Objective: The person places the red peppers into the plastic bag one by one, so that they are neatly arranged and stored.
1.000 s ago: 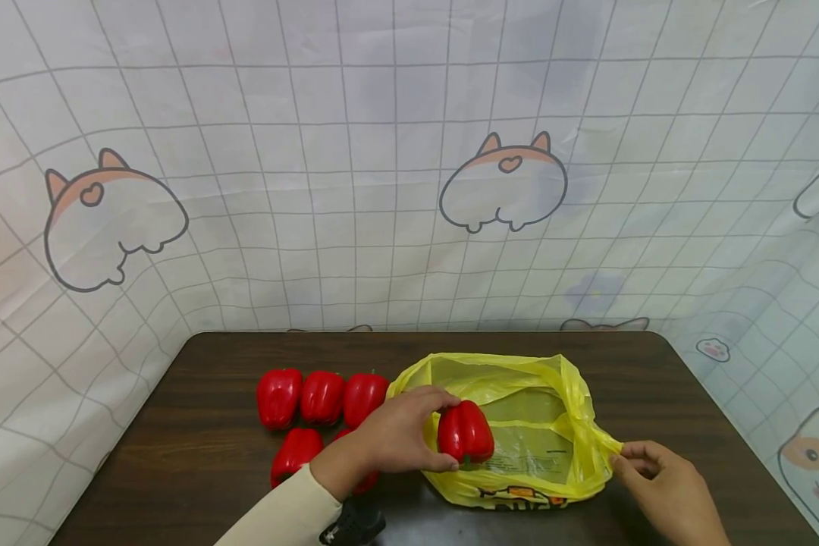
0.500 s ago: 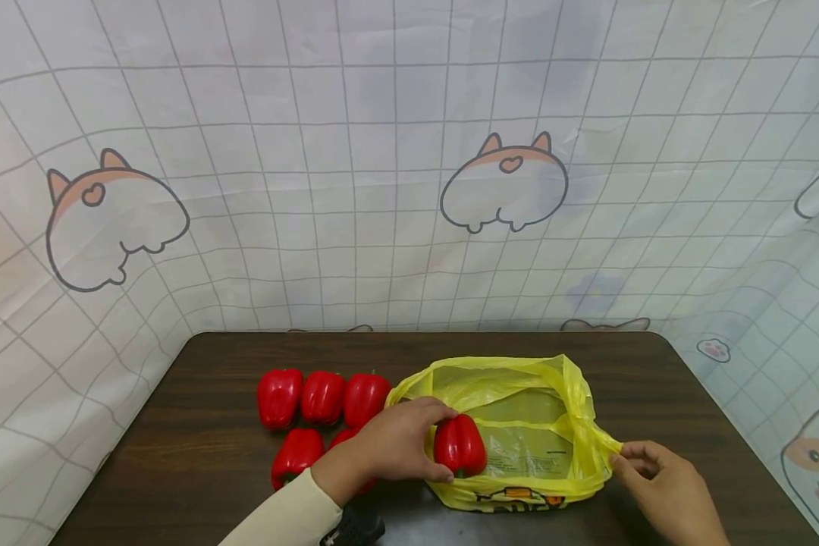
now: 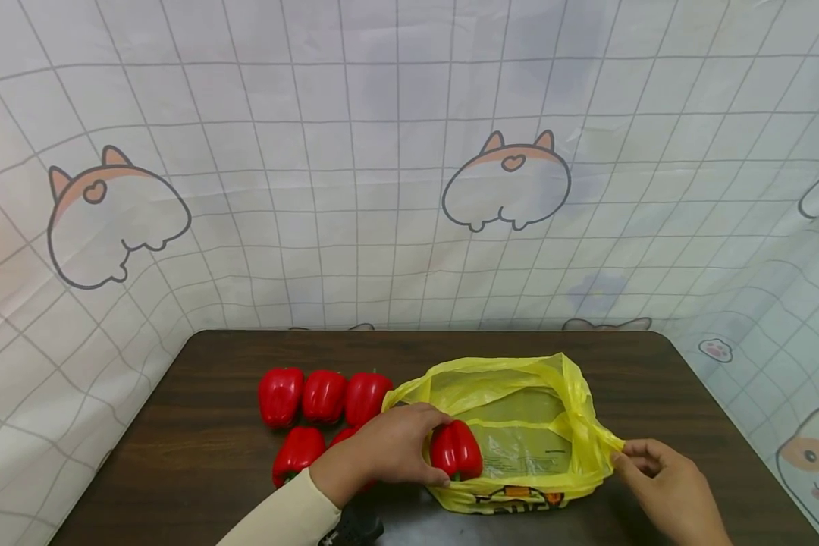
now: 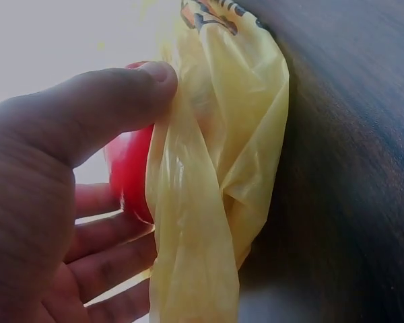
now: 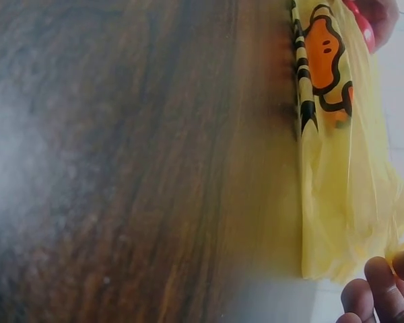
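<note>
- Pepper [image 3: 456, 451]: in my left hand [image 3: 405, 449], just inside the left end of the mouth of the bag [image 3: 580, 413]; can't tell whether it touches the bottom.
- Left arm reaches up and in from the lower left, pale sleeve [image 3: 281, 514] ending at the wrist, back of hand up.
- Left grip: moderately wide, thumb on the near side of the pepper, index on the far side; in the left wrist view the other fingers fan out below, and bag film hangs in front of part of the pepper.
- Right hand [image 3: 667, 485] comes in from the lower right, thumb and index in a narrow pinch on the bag's right corner, pulling it to a point; other fingers bent in.
- Bag: thin yellow plastic, see-through in places, crinkled, mouth wide, rim uneven; black and orange print on the near wall, faint small print inside, yellow strip across the middle.
- Pepper is glossy red, blocky, lobed, bright highlights, stem end toward me.
- Other peppers [image 3: 280, 398]: same red, smooth and shiny, left of the bag; three side by side in the back row, two nearer me, one mostly behind my left hand and forearm.
- Table [image 3: 177, 462]: dark brown, streaky wood grain, rounded back corners.
- Black thing [image 3: 350, 528] beside my sleeve, partly hidden.
- Cloth [image 3: 355, 189] behind: white, gray grid, wrinkled, cartoon animals.
</note>
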{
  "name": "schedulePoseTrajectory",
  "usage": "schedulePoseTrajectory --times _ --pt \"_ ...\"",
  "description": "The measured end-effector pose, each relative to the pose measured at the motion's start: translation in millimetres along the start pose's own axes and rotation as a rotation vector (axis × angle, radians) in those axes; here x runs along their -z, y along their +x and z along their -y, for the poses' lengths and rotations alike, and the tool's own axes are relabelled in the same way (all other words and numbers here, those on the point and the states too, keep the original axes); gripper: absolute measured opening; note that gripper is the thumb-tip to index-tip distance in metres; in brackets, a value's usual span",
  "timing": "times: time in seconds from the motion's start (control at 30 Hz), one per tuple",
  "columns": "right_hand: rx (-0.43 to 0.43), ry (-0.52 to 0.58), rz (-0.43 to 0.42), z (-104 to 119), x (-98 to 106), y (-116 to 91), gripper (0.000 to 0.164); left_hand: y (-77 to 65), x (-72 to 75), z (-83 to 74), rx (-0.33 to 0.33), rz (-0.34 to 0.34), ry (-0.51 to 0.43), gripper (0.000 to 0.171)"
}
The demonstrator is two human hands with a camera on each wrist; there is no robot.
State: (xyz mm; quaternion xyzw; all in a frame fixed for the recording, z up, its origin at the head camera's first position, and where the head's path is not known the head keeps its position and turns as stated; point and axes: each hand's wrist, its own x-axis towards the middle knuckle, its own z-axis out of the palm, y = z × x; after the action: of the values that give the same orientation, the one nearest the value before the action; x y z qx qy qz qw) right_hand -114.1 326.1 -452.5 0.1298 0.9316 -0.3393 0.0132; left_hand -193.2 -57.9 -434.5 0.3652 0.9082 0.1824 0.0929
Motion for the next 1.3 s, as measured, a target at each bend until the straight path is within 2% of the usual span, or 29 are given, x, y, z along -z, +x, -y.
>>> schedulePoseTrajectory --times 0.43,0.57,0.67,0.8,0.97,1.1,1.3 --pt "0.002 0.001 -0.008 2.4 -1.1 0.0 0.054 -5.7 8.3 -4.3 0.001 -0.035 0.006 0.068" --pt "0.005 0.002 -0.010 2.1 -1.2 0.1 0.054 -10.0 14.9 -6.5 -0.011 -0.052 -0.043 0.066" --pt "0.006 0.005 -0.009 2.5 -1.1 0.1 0.055 -14.5 20.0 -6.4 -0.045 -0.078 -0.085 0.062" --pt "0.002 0.010 -0.004 3.2 -0.6 0.1 0.056 -22.8 27.2 -2.8 -0.083 -0.114 -0.143 0.061" --pt "-0.001 0.007 -0.008 3.5 -0.7 0.1 0.054 -33.8 37.9 3.3 -0.092 -0.141 -0.194 0.062" --pt "-0.002 0.003 -0.015 3.9 -1.2 -0.1 0.053 -44.5 47.3 9.4 -0.070 -0.171 -0.218 0.064" --pt "-0.012 0.009 -0.013 5.2 -0.9 0.8 0.053 -64.6 59.3 22.7 -0.001 -0.235 -0.254 0.066"
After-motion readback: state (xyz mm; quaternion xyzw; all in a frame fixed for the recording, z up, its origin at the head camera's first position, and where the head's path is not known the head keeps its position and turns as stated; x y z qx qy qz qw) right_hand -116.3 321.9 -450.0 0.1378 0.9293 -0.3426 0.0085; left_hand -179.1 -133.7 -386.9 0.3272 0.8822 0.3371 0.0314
